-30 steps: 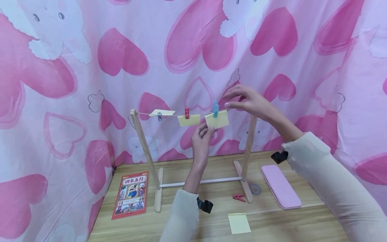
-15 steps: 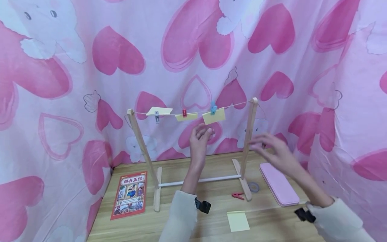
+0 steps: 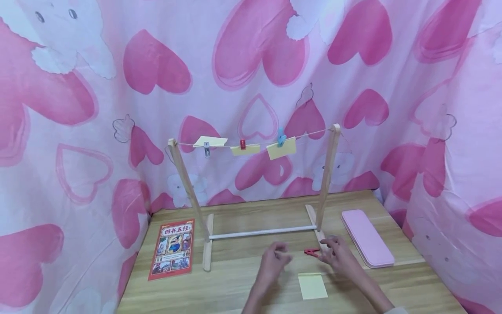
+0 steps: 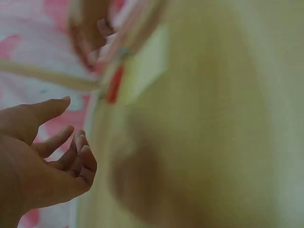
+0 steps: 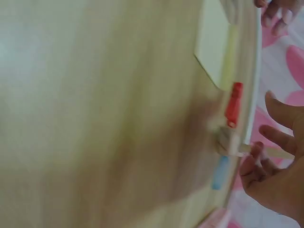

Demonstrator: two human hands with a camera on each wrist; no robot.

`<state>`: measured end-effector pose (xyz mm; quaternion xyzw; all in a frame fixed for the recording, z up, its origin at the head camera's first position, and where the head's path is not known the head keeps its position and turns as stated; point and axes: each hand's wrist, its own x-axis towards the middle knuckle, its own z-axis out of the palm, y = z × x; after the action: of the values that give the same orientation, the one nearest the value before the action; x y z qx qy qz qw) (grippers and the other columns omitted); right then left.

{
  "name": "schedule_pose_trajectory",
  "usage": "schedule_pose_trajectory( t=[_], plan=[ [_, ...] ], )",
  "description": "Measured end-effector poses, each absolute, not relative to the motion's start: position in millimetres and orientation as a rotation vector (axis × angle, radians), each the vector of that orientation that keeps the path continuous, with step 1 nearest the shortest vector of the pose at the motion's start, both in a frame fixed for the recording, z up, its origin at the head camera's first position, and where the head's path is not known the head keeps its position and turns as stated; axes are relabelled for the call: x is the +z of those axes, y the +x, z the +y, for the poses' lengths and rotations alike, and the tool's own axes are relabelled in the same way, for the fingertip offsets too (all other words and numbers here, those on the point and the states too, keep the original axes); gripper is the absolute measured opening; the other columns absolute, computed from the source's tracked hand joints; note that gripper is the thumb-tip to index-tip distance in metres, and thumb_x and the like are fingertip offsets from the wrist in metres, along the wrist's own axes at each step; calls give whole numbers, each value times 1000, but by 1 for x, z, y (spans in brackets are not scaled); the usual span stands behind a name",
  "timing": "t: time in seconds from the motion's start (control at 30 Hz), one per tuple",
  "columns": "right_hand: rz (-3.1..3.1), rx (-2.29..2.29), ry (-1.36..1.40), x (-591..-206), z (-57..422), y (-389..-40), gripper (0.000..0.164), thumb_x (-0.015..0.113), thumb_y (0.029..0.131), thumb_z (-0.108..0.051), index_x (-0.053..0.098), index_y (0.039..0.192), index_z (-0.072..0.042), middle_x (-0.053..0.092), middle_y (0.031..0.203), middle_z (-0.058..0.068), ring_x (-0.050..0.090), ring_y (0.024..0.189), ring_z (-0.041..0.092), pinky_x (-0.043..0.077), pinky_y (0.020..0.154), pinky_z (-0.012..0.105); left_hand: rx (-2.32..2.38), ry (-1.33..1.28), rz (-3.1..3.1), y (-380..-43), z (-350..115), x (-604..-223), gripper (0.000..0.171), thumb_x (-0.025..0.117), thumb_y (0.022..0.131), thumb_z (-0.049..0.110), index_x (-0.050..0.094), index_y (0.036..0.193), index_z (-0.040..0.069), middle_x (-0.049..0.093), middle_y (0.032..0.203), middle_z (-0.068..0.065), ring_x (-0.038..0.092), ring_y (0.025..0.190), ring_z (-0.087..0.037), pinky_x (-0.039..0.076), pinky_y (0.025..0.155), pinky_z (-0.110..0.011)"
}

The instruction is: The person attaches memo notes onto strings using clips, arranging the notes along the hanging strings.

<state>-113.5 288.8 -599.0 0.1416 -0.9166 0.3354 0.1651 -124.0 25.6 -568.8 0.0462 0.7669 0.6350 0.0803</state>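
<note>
My right hand [image 3: 342,258] is just to the right of a red clothespin [image 3: 311,252] on the table, its fingers loosely bent and apart from it; in the right wrist view this hand [image 5: 278,166] holds nothing. To the left of the clothespin hovers my left hand [image 3: 273,264], fingers relaxed and bare in the left wrist view too. A pale yellow sticky note [image 3: 313,287] lies in front of them. On a string hang more notes: one with a grey clothespin [image 3: 207,149], one with a red clothespin [image 3: 242,144], and a tilted one [image 3: 283,150] with a blue clothespin [image 3: 281,138].
The string runs between the two posts of a wooden stand [image 3: 328,174], joined low down by a white rod [image 3: 262,232]. A red-bordered book [image 3: 172,249] lies at the left, a pink case [image 3: 368,238] at the right. Heart-patterned pink cloth [image 3: 157,65] surrounds the table.
Both hands have come down from the string to the table; the right one was beside the blue clothespin, the left under its note. That note stays hanging and now tilts.
</note>
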Motion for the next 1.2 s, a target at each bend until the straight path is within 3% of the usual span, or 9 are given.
schedule_pose_trajectory(
  t=[0.13, 0.23, 0.37, 0.47, 0.73, 0.9, 1.03, 1.2],
  plan=[
    [-2583, 938, 301, -622, 281, -109, 51, 98, 75, -9, 76, 119, 5, 60, 108, 14, 59, 81, 18, 53, 69, 28, 1794, 183, 2346, -97, 32, -615, 39, 88, 88, 6, 71, 122, -2, 64, 108, -6, 51, 84, -7, 45, 71, -23],
    [-2603, 980, 215, -632, 278, -104, 53, 99, 76, -11, 76, 122, 4, 58, 111, 16, 59, 86, 19, 53, 71, 29, 1732, 221, 2462, -84, 38, -635, 40, 92, 82, 11, 73, 116, 1, 59, 107, -2, 51, 91, -10, 48, 80, -27],
    [-2655, 1014, 100, -644, 276, -96, 50, 96, 82, -12, 75, 127, 0, 56, 118, 18, 58, 91, 18, 51, 73, 28, 1449, 281, 2761, -73, 49, -651, 54, 101, 73, 30, 75, 117, 12, 55, 112, 1, 51, 103, -16, 51, 91, -32],
    [-2616, 989, 84, -653, 273, -95, 48, 95, 83, -8, 75, 127, -2, 53, 116, 15, 54, 87, 11, 46, 68, 24, 1214, 312, 2924, -72, 57, -656, 63, 105, 66, 38, 74, 118, 20, 52, 114, 2, 46, 102, -16, 48, 89, -32],
    [-2430, 986, 103, -670, 268, -102, 44, 95, 78, -2, 79, 119, -5, 54, 113, 14, 49, 85, 8, 41, 64, 23, 1204, 363, 2973, -75, 57, -657, 58, 106, 64, 27, 70, 109, 25, 51, 116, 4, 44, 102, -13, 46, 90, -33],
    [-2412, 1269, 35, -672, 280, -99, 30, 87, 90, -6, 78, 119, -7, 60, 116, 7, 51, 86, 5, 43, 69, 22, 1336, 576, 3039, -69, 61, -673, 56, 101, 64, 15, 64, 104, 28, 57, 116, 6, 43, 103, -8, 33, 84, -31],
    [-2308, 1699, -35, -670, 293, -92, 28, 74, 103, -5, 70, 130, 2, 74, 113, 1, 67, 90, 1, 53, 78, 17, 1365, 738, 3152, -65, 68, -684, 55, 98, 61, 14, 64, 101, 29, 66, 106, 14, 47, 98, -5, 20, 80, -31],
    [-2041, 2119, -102, -669, 303, -85, 33, 63, 108, 3, 56, 136, 17, 82, 110, 0, 79, 101, 8, 60, 90, 18, 1356, 773, 3250, -61, 71, -687, 55, 98, 58, 15, 69, 103, 29, 69, 97, 19, 49, 94, -4, 19, 80, -31]
  ],
)
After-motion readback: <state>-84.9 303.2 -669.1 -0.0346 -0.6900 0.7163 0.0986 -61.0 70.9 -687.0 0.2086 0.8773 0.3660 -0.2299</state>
